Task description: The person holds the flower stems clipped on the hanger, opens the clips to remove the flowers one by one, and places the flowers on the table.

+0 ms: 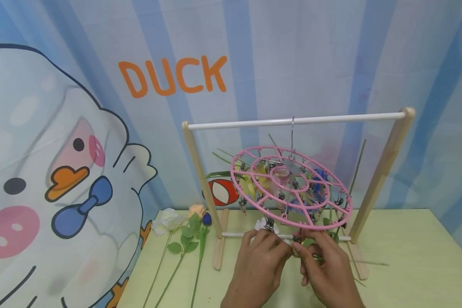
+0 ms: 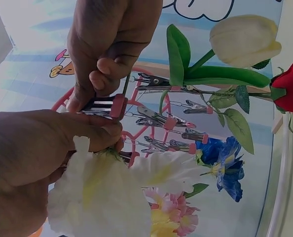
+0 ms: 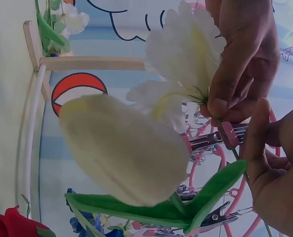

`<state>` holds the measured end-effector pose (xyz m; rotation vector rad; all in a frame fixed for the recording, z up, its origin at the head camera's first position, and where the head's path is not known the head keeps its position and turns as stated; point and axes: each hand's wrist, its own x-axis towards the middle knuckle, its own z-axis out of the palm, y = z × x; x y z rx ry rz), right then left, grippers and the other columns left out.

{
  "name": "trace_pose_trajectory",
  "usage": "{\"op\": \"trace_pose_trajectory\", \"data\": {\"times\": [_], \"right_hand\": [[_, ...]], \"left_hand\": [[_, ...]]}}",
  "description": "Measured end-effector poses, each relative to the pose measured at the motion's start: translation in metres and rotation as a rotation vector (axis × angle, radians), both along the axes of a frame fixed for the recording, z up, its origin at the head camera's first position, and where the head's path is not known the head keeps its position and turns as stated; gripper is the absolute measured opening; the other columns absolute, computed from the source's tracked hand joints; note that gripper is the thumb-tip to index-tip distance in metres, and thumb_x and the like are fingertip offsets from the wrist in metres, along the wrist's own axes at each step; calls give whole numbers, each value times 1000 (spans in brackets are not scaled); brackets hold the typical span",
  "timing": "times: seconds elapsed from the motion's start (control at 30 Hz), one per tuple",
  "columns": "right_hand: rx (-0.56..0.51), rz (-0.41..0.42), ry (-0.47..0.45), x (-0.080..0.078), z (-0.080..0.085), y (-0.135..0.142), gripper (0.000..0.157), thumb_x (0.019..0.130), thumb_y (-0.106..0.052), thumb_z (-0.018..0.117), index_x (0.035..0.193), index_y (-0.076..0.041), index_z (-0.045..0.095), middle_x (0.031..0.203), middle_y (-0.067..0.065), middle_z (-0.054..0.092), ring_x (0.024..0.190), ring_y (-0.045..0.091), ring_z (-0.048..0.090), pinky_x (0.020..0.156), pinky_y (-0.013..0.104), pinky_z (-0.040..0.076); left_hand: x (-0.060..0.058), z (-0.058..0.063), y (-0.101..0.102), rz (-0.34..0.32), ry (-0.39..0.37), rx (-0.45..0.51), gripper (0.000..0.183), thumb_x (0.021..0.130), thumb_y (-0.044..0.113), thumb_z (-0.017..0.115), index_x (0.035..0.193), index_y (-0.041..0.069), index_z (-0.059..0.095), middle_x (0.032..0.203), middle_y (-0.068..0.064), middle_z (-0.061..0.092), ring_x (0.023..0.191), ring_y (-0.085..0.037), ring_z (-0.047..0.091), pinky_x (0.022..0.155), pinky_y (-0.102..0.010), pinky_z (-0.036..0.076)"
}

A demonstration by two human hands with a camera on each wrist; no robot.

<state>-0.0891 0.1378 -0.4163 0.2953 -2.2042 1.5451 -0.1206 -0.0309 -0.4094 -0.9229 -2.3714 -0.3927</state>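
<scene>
Below the near rim of a round pink clip hanger (image 1: 311, 221), my left hand (image 1: 259, 263) and right hand (image 1: 327, 263) work close together. My left thumb and fingers pinch the stem of a white iris-like artificial flower (image 3: 186, 49) just under its blossom. Between the fingers of my right hand (image 3: 279, 168) is a metal clothespin with a pink tip (image 3: 229, 135), right at that stem. A white artificial tulip (image 3: 127, 153) hangs beside them, with a red rose (image 2: 288, 89) farther out. Blue flowers (image 2: 230, 168) and pink ones (image 2: 178, 212) hang from other clips.
The hanger hooks over the white rod (image 1: 235, 124) of a wooden-sided rack (image 1: 383, 171) standing on a pale green table (image 1: 416, 248). Left of it lie a white flower (image 1: 169, 220), a peach flower (image 1: 196, 210) and a blue bud (image 1: 206, 219), all long-stemmed. A printed curtain hangs behind.
</scene>
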Motion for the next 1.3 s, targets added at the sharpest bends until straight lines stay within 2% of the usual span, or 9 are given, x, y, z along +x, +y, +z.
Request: {"op": "trace_pose_trajectory", "data": {"times": [0.17, 0.27, 0.43, 0.5, 0.57, 0.73, 0.9, 1.17, 1.3], "right_hand": [[-25, -30, -9, 2, 2, 2, 17, 105, -6, 66, 121, -4, 65, 108, 9, 65, 51, 8, 58, 39, 26, 50], [-35, -47, -28, 3, 5, 4, 16, 105, -6, 65, 121, -4, 65, 109, 9, 66, 50, 11, 58, 39, 27, 50], [-35, -85, -135, 4, 7, 8, 22, 107, -16, 65, 127, -6, 63, 93, 9, 70, 51, 13, 61, 42, 30, 53], [-39, -88, -180, 4, 8, 10, 26, 108, -20, 64, 130, -7, 61, 94, 11, 72, 53, 12, 63, 45, 32, 56], [-43, -79, -199, 4, 8, 11, 29, 108, -22, 63, 133, -7, 60, 103, 13, 72, 56, 13, 64, 48, 33, 58], [-27, -70, -144, 4, 8, 13, 29, 108, -18, 64, 134, -6, 59, 118, 14, 66, 58, 10, 65, 49, 32, 60], [-27, -56, -95, 3, 8, 13, 27, 107, -14, 65, 133, -6, 60, 124, 12, 62, 61, 9, 65, 49, 31, 60], [-26, -74, -135, 5, 12, 14, 28, 107, -18, 65, 133, -7, 61, 121, 12, 61, 65, 9, 68, 51, 32, 61], [-5, -99, -138, 5, 13, 14, 28, 107, -19, 65, 133, -9, 62, 114, 11, 62, 63, 9, 68, 44, 30, 56]], "left_hand": [[1, -1, -5, -33, -23, -57, 7, 97, 24, 78, 93, 29, 76, 93, 15, 72, 104, -9, 65, 102, -40, 52], [2, -3, -9, -41, -42, -102, 9, 96, 21, 79, 93, 29, 75, 94, 15, 71, 103, -9, 63, 101, -38, 51], [0, -7, -16, -46, -76, -146, 10, 96, 20, 79, 96, 29, 74, 98, 16, 71, 104, -8, 62, 102, -37, 50], [-1, -8, -19, -45, -105, -163, 10, 97, 19, 78, 98, 29, 75, 99, 16, 70, 105, -8, 61, 104, -38, 50], [-2, -7, -22, -43, -145, -182, 12, 98, 18, 77, 102, 30, 77, 102, 16, 70, 107, -8, 60, 105, -39, 49], [-5, -4, -27, -25, -226, -220, 20, 100, 15, 75, 108, 32, 81, 104, 16, 69, 109, -7, 58, 106, -39, 48], [-7, -4, -32, 1, -245, -224, 22, 99, 13, 75, 108, 32, 82, 104, 15, 69, 110, -8, 58, 105, -39, 48], [-11, -10, -41, 9, -294, -196, 24, 99, 7, 73, 108, 28, 81, 105, 13, 69, 108, -9, 59, 105, -39, 48], [-14, -12, -48, 6, -309, -185, 24, 99, 5, 73, 107, 27, 80, 107, 13, 69, 110, -10, 60, 105, -42, 49]]}}
